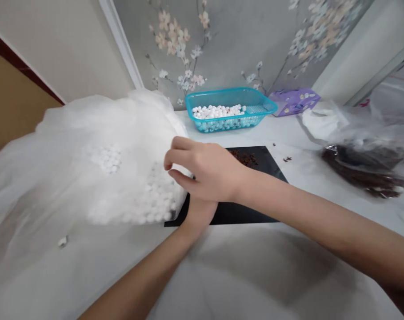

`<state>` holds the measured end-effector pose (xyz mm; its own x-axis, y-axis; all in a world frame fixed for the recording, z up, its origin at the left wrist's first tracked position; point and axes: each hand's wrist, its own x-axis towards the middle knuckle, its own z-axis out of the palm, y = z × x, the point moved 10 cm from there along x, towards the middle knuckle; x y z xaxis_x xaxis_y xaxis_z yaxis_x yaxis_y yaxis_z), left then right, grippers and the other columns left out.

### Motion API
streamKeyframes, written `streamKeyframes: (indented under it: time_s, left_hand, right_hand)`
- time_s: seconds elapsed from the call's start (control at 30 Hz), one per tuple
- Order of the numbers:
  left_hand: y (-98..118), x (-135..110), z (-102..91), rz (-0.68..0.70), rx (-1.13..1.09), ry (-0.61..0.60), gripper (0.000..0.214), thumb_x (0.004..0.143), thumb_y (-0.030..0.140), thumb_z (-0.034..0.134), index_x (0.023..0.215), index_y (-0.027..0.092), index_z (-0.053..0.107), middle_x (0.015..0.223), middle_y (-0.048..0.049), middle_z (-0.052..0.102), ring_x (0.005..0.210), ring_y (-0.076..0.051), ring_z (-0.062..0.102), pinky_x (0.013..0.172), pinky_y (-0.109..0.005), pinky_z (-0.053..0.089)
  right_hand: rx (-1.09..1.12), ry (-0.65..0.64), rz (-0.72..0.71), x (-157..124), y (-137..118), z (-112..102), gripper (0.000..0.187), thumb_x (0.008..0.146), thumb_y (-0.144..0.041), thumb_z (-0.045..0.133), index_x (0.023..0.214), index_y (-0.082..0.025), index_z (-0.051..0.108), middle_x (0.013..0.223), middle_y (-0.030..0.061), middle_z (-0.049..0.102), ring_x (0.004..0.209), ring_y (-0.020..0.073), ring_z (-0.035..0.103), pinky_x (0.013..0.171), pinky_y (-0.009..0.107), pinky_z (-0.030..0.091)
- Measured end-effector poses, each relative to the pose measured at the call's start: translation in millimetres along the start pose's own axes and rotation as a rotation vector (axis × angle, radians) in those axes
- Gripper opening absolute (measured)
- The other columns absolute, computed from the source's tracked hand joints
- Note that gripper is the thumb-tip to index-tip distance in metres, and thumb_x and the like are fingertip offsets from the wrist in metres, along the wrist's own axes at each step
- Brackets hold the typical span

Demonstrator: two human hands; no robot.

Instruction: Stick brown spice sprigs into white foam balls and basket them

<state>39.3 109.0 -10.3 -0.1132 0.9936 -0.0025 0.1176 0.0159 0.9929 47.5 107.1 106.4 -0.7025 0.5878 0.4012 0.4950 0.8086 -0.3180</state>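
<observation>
My right hand [208, 171] reaches leftward across my left wrist, in front of a large translucent white bag [68, 129] of small white balls [145, 202]. Its fingers are curled, with thumb and fingertips close together in a pinch; anything between them is too small to make out. Beneath it is my left hand [202, 212], over the dark mat [245, 213]; its fingers are hidden behind the right hand. Small dark brown pieces [245, 158] lie in a heap on the mat, just beyond my right wrist.
Behind the mat stands a turquoise plastic basket [231, 124] partly filled with white balls. A purple packet [295, 102] is beside it. Clear bags, one with dark brown contents [365, 171], occupy the right. A small white piece [62, 241] sits at front left.
</observation>
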Motion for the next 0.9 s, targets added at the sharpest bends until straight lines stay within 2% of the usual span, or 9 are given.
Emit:
streamKeyframes:
  time_s: [0.13, 0.3, 0.43, 0.53, 0.6, 0.7, 0.77, 0.83, 0.9]
  left_hand:
    - [6.5, -4.2, 9.3, 0.094, 0.009, -0.097, 0.011, 0.076, 0.029, 0.056, 0.083, 0.021, 0.059, 0.096, -0.0039, 0.064, 0.102, -0.022, 0.055, 0.084, -0.031, 0.045]
    - [6.3, -5.4, 18.2, 0.15, -0.005, -0.16, 0.007, 0.077, 0.025, 0.053, 0.079, 0.018, 0.055, 0.086, -0.0048, 0.066, 0.089, -0.022, 0.059, 0.076, -0.031, 0.046]
    - [3.6, -3.0, 18.1, 0.183, -0.019, -0.151, 0.005, 0.076, 0.02, 0.053, 0.079, 0.018, 0.056, 0.085, -0.0035, 0.066, 0.085, -0.02, 0.059, 0.074, -0.029, 0.046]
    - [-4.5, -0.9, 16.9, 0.121, 0.062, -0.127, 0.005, 0.076, 0.022, 0.054, 0.076, 0.017, 0.056, 0.074, -0.0026, 0.063, 0.069, -0.016, 0.057, 0.064, -0.027, 0.044]
    - [-9.9, -1.1, 16.1, 0.056, 0.116, -0.115, 0.01, 0.076, 0.025, 0.055, 0.08, 0.017, 0.058, 0.074, -0.0026, 0.063, 0.061, -0.013, 0.053, 0.06, -0.026, 0.043]
    - [-10.0, -3.6, 16.9, 0.01, 0.118, -0.124, 0.022, 0.077, 0.026, 0.056, 0.098, 0.019, 0.059, 0.098, -0.0043, 0.064, 0.063, -0.01, 0.053, 0.064, -0.026, 0.045]
    - [-8.0, -4.6, 15.3, -0.003, 0.09, -0.114, 0.029, 0.078, 0.025, 0.056, 0.106, 0.021, 0.058, 0.112, -0.0043, 0.06, 0.069, -0.01, 0.056, 0.07, -0.026, 0.047]
    - [-8.1, -4.4, 14.3, -0.031, 0.054, -0.11, 0.03, 0.08, 0.027, 0.054, 0.109, 0.021, 0.057, 0.114, -0.0046, 0.06, 0.074, -0.011, 0.058, 0.071, -0.026, 0.047]
    - [-9.5, -3.8, 17.0, -0.061, 0.019, -0.141, 0.03, 0.082, 0.032, 0.053, 0.11, 0.021, 0.058, 0.108, -0.0049, 0.062, 0.075, -0.012, 0.06, 0.068, -0.025, 0.047]
  right_hand:
    - [-0.206, -0.085, -0.062, 43.1, -4.9, 32.9, 0.026, 0.077, 0.0, 0.044, 0.092, -0.015, 0.058, 0.099, 0.0063, 0.058, 0.067, 0.0147, 0.058, 0.052, 0.026, 0.036]
    - [-0.361, -0.172, 0.051, 60.6, 18.0, 57.2, 0.009, 0.077, -0.008, 0.054, 0.081, -0.011, 0.061, 0.088, 0.0133, 0.061, 0.076, 0.0242, 0.062, 0.054, 0.029, 0.038]
    - [-0.341, -0.171, 0.047, 55.6, 17.9, 57.6, 0.01, 0.08, -0.013, 0.053, 0.081, -0.011, 0.063, 0.091, 0.0119, 0.062, 0.071, 0.0203, 0.061, 0.051, 0.027, 0.035]
    - [-0.133, 0.016, 0.07, 45.2, 22.8, 30.0, 0.015, 0.085, -0.022, 0.051, 0.088, -0.014, 0.062, 0.094, 0.0069, 0.061, 0.067, 0.0136, 0.056, 0.054, 0.025, 0.035]
    - [0.016, 0.234, 0.114, 26.0, 36.6, -0.2, 0.017, 0.086, -0.027, 0.05, 0.093, -0.015, 0.061, 0.088, 0.0044, 0.058, 0.067, 0.0113, 0.053, 0.058, 0.024, 0.037]
    - [0.136, 0.479, 0.258, -25.5, 72.2, -30.1, 0.015, 0.083, -0.026, 0.055, 0.089, -0.015, 0.062, 0.077, 0.0012, 0.053, 0.058, 0.0085, 0.046, 0.054, 0.023, 0.035]
    - [0.248, 0.577, 0.447, -70.4, 103.9, -32.9, 0.018, 0.083, -0.031, 0.055, 0.088, -0.016, 0.062, 0.07, -0.0016, 0.049, 0.048, 0.006, 0.039, 0.048, 0.023, 0.033]
    - [0.352, 0.598, 0.616, -111.1, 127.7, -22.9, 0.021, 0.083, -0.034, 0.055, 0.092, -0.016, 0.062, 0.064, -0.0036, 0.043, 0.046, 0.0059, 0.038, 0.045, 0.022, 0.031]
    - [0.346, 0.591, 0.665, -136.0, 133.9, -15.4, 0.019, 0.08, -0.033, 0.059, 0.089, -0.016, 0.065, 0.066, -0.003, 0.044, 0.047, 0.0057, 0.038, 0.045, 0.022, 0.032]
